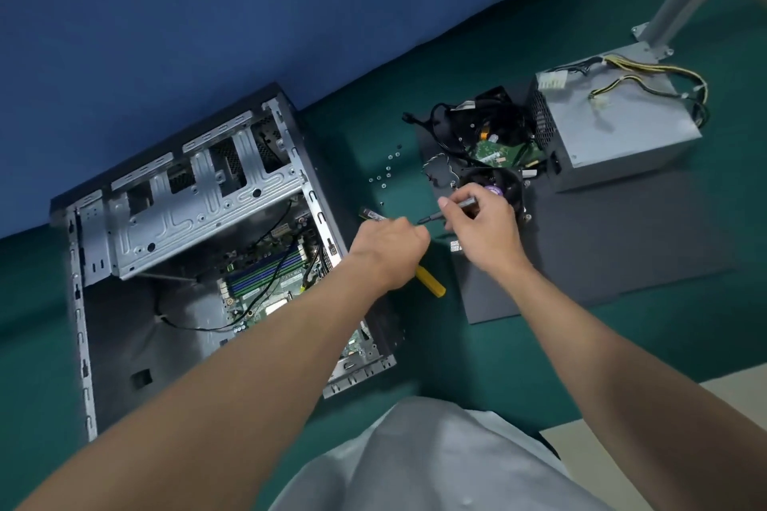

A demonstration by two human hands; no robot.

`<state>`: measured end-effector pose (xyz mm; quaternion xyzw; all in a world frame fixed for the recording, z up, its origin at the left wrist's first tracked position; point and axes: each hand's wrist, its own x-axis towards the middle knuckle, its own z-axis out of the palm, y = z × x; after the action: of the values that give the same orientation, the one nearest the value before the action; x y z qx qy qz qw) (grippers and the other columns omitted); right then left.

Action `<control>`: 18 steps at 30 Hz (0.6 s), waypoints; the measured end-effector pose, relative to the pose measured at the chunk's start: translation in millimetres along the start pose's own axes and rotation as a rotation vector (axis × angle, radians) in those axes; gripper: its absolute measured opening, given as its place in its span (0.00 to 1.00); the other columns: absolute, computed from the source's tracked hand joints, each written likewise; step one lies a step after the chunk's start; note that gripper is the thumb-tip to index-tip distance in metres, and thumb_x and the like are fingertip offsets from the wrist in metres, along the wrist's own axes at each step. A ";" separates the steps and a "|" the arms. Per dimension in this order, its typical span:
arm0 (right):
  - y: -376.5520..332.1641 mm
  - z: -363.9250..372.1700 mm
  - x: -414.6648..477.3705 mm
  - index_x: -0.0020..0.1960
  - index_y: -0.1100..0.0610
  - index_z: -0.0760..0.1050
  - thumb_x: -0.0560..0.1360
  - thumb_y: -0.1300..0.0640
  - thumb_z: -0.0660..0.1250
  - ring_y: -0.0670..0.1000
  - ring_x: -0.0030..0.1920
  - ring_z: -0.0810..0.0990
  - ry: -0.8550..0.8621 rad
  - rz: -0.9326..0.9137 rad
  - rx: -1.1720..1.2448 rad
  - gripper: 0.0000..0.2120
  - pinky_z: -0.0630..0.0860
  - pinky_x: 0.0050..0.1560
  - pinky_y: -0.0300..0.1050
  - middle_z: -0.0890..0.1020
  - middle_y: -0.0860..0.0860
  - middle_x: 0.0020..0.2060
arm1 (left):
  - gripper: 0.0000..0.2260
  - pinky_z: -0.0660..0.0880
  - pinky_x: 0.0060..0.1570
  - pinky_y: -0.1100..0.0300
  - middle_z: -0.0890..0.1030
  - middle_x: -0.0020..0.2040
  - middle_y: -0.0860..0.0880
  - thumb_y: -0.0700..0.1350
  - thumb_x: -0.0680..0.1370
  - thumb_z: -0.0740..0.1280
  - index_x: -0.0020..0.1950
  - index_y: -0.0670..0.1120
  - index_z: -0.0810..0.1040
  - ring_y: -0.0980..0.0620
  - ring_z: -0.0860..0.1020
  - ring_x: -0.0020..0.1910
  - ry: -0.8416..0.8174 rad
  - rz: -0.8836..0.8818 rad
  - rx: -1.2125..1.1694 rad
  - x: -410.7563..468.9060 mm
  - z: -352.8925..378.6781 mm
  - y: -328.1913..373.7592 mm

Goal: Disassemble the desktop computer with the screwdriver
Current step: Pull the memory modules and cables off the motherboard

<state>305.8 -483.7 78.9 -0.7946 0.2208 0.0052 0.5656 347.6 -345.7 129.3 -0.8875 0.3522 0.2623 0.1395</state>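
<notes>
Two hands meet in the middle of the frame. The left hand (390, 245) is curled round a small dark part (370, 215). The right hand (481, 232) pinches a thin grey screwdriver (450, 212), tip pointing at it. It is best to hold the part still and keep the tip straight. The open computer case (186, 212) lies at the left, just beside the left hand.

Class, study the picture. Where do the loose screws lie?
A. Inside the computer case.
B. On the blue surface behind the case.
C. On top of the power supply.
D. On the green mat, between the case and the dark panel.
D: the screws lie scattered on the green mat, between the computer case and the dark panel.
</notes>
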 end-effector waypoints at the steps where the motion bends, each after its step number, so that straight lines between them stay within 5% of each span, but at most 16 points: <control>1: 0.2 -3.2 0.2 0.41 0.51 0.77 0.75 0.51 0.68 0.50 0.36 0.82 -0.003 0.025 0.045 0.05 0.80 0.44 0.53 0.82 0.47 0.30 | 0.04 0.68 0.39 0.53 0.78 0.47 0.46 0.41 0.78 0.64 0.48 0.47 0.69 0.43 0.78 0.47 -0.008 -0.010 -0.013 2.6 0.4 -0.6; 6: -3.2 -16.1 -5.1 0.39 0.55 0.78 0.75 0.58 0.70 0.50 0.34 0.81 0.014 0.172 0.392 0.06 0.82 0.44 0.55 0.79 0.49 0.26 | 0.07 0.67 0.40 0.54 0.78 0.46 0.46 0.38 0.77 0.64 0.46 0.48 0.68 0.43 0.75 0.42 0.017 -0.060 -0.051 5.8 0.7 -5.3; 9: -7.5 -24.3 -12.0 0.35 0.51 0.80 0.72 0.57 0.73 0.49 0.33 0.80 -0.005 0.265 0.480 0.08 0.76 0.38 0.43 0.80 0.51 0.27 | 0.07 0.67 0.50 0.53 0.80 0.48 0.45 0.37 0.74 0.65 0.46 0.47 0.71 0.42 0.77 0.49 0.081 -0.095 0.001 4.6 -3.6 -8.6; 12: -10.5 -33.0 -18.7 0.33 0.53 0.80 0.70 0.59 0.75 0.44 0.27 0.75 0.016 0.275 0.492 0.08 0.68 0.29 0.33 0.78 0.49 0.25 | 0.11 0.63 0.54 0.53 0.79 0.46 0.48 0.36 0.71 0.65 0.38 0.47 0.64 0.45 0.74 0.49 0.093 -0.111 0.127 -2.5 -7.1 -19.7; 18: -29.0 -15.8 -13.0 0.38 0.54 0.75 0.78 0.52 0.67 0.43 0.27 0.69 0.007 0.305 0.532 0.11 0.70 0.30 0.36 0.70 0.44 0.25 | 0.13 0.58 0.65 0.52 0.66 0.31 0.50 0.40 0.74 0.58 0.57 0.48 0.73 0.49 0.72 0.48 0.012 -0.208 0.216 -12.7 -5.8 -28.8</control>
<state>300.6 -485.8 113.9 -0.5762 0.3330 0.0293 0.7458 362.0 -320.7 143.1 -0.9006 0.2853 0.2017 0.2584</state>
